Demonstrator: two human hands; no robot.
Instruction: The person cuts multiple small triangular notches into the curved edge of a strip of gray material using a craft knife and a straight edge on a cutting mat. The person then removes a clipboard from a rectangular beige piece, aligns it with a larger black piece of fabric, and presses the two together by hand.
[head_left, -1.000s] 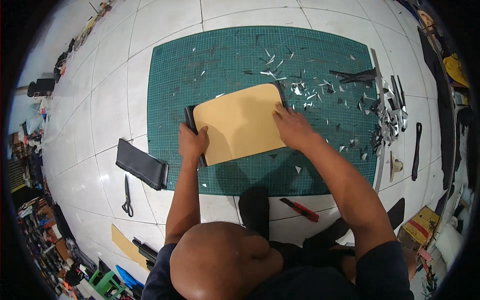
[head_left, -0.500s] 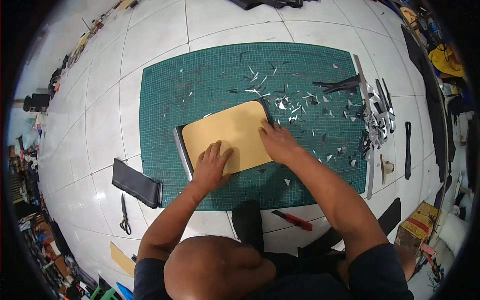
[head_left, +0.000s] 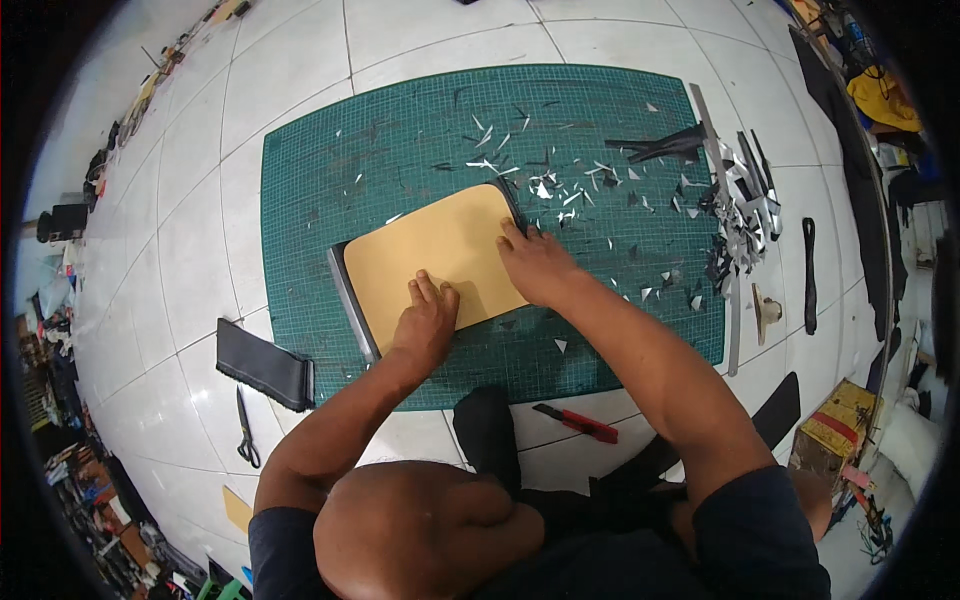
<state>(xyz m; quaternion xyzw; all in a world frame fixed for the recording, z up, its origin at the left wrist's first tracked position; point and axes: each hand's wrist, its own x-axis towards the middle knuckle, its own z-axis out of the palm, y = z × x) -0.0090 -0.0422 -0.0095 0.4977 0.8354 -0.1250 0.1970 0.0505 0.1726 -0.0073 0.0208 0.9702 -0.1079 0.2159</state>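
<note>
A tan board [head_left: 425,255] with rounded corners lies on a green cutting mat [head_left: 330,170], with black sheet material showing along its right edge and a black and silver strip [head_left: 352,305] along its left edge. My left hand [head_left: 428,325] rests on the lower middle of the board, fingers stretched out and pressing on it. At the right edge, my right hand [head_left: 540,265] touches the board and the black material beside it, its fingers a little apart. What lies under the board is hidden.
Black and silver scraps [head_left: 565,190] litter the mat, heaped by a metal ruler [head_left: 735,330] at the right. A red cutter knife [head_left: 585,424] lies near my foot [head_left: 487,430]. Scissors [head_left: 246,430] and a black folded piece [head_left: 265,365] lie at the left.
My left hand has slid slightly right along the board, its thumb drawn closer to the fingers. My right hand stays at the right edge. The whole view has shifted a little.
</note>
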